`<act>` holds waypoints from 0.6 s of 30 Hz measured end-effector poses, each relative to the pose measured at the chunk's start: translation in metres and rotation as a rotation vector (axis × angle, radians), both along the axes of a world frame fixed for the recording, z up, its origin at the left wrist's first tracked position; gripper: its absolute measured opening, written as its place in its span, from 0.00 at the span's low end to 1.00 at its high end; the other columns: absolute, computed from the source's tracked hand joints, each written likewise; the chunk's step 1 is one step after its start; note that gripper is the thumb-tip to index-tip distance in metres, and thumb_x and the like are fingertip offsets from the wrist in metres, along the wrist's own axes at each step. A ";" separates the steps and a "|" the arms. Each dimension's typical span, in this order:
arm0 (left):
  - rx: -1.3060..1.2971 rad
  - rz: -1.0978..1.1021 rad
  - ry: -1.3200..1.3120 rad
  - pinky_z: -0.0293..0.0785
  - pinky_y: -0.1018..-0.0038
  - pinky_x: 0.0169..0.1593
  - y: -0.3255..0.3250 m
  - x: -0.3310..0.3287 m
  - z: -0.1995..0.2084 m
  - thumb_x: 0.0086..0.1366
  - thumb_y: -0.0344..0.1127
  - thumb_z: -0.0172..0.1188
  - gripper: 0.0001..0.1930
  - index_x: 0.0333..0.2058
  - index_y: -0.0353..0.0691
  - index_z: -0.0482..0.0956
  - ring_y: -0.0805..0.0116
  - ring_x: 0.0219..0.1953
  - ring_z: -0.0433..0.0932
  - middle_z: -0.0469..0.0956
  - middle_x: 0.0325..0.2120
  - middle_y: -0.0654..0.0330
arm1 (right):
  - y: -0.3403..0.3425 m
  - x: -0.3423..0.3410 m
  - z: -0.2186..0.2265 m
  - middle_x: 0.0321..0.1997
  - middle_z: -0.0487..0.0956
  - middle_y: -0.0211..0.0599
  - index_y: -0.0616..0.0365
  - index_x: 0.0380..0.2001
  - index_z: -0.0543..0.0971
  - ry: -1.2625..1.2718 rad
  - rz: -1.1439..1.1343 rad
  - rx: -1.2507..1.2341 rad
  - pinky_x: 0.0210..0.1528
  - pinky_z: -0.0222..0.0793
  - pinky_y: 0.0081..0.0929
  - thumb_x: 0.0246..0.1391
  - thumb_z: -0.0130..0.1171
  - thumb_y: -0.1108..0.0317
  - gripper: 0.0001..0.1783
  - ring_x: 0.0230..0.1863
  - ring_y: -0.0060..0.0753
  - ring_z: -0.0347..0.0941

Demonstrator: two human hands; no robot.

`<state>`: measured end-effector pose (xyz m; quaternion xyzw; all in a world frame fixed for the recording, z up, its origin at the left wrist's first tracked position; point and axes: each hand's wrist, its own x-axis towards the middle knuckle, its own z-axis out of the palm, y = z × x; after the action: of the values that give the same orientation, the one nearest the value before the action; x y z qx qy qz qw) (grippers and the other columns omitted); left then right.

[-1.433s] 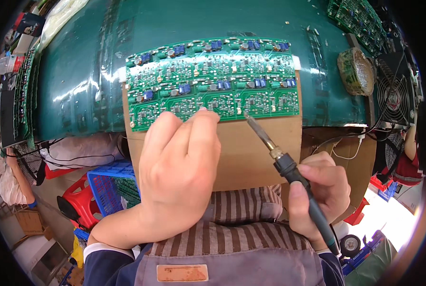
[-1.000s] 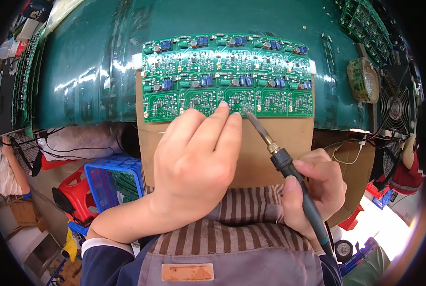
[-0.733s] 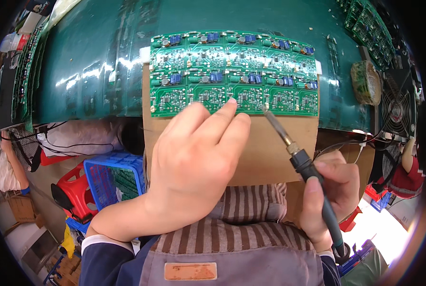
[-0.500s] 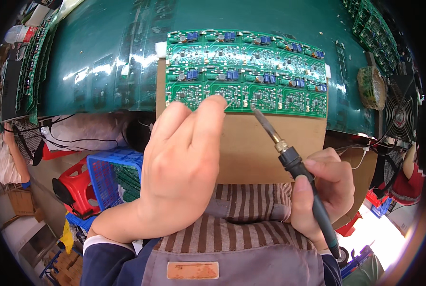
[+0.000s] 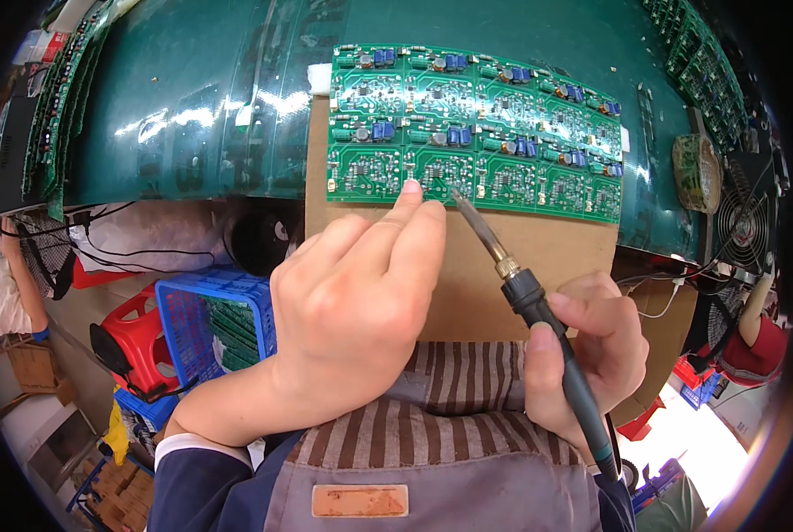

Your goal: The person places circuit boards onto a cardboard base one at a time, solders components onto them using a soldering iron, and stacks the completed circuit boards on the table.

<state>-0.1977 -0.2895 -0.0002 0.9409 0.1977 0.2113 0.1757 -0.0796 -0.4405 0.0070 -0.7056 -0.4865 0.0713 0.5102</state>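
Note:
A green circuit board panel [image 5: 494,120], with blue and silver parts in rows, lies over a brown cardboard sheet [image 5: 521,266]. My left hand [image 5: 352,288] is closed at the panel's near edge, its index fingertip on the board. Whatever is pinched there is hidden by the fingers. In my right hand [image 5: 605,341] is a soldering iron [image 5: 529,297], held by its dark handle like a pen. The iron's metal tip points up and left, at the panel's near edge, just right of my left fingertips.
Stacked circuit boards stand at the left [image 5: 55,124] and far right [image 5: 698,75] of the green tabletop [image 5: 192,71]. A round dish-like thing [image 5: 696,173] sits by a black fan [image 5: 741,222]. Below left are a blue crate [image 5: 173,328] and red stool [image 5: 139,341]. Other people's arms show at both sides.
The view has shifted, so the panel sits farther right and higher. Along the panel, the iron's tip has moved left. My left index finger now reaches farther onto the board.

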 end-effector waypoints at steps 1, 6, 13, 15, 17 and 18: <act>-0.018 0.007 0.054 0.71 0.72 0.27 0.000 -0.001 0.003 0.50 0.20 0.64 0.12 0.36 0.36 0.79 0.61 0.22 0.75 0.81 0.29 0.55 | -0.001 0.000 0.001 0.20 0.74 0.39 0.68 0.29 0.75 -0.010 0.012 -0.013 0.20 0.61 0.24 0.35 0.62 0.80 0.13 0.18 0.30 0.68; -0.004 -0.007 -0.009 0.70 0.73 0.27 0.007 -0.003 0.000 0.50 0.20 0.64 0.11 0.34 0.37 0.79 0.64 0.23 0.74 0.82 0.32 0.55 | -0.003 -0.001 0.003 0.18 0.73 0.37 0.68 0.30 0.75 -0.012 -0.024 0.038 0.20 0.60 0.23 0.36 0.61 0.79 0.12 0.18 0.30 0.68; -0.007 0.188 -0.001 0.69 0.74 0.26 0.013 -0.015 0.012 0.53 0.20 0.62 0.08 0.33 0.37 0.78 0.67 0.23 0.72 0.80 0.30 0.59 | 0.014 -0.006 0.002 0.19 0.75 0.36 0.67 0.31 0.76 0.022 0.043 0.067 0.20 0.62 0.24 0.36 0.63 0.79 0.14 0.17 0.31 0.69; -0.042 0.187 0.000 0.68 0.74 0.26 0.015 -0.019 0.010 0.54 0.21 0.62 0.08 0.33 0.37 0.78 0.68 0.23 0.72 0.80 0.28 0.60 | 0.021 -0.009 0.003 0.20 0.75 0.36 0.66 0.31 0.76 -0.006 0.079 0.047 0.20 0.63 0.24 0.34 0.64 0.80 0.15 0.18 0.32 0.70; -0.017 0.178 0.005 0.68 0.74 0.26 0.015 -0.020 0.005 0.53 0.21 0.62 0.09 0.34 0.37 0.78 0.68 0.23 0.72 0.79 0.26 0.61 | 0.028 -0.013 0.003 0.19 0.75 0.36 0.66 0.30 0.77 -0.013 0.072 0.047 0.21 0.64 0.24 0.33 0.65 0.80 0.15 0.18 0.32 0.71; 0.012 0.169 -0.030 0.68 0.73 0.25 0.016 -0.019 0.001 0.53 0.21 0.63 0.09 0.34 0.38 0.79 0.67 0.23 0.72 0.78 0.24 0.60 | 0.030 -0.015 0.004 0.19 0.75 0.36 0.66 0.30 0.77 -0.030 0.061 0.039 0.21 0.64 0.24 0.33 0.65 0.80 0.14 0.18 0.32 0.71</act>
<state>-0.2167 -0.2739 0.0004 0.9187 0.2724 0.2404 0.1547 -0.0942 -0.4109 0.0110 -0.6812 -0.5169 0.0668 0.5141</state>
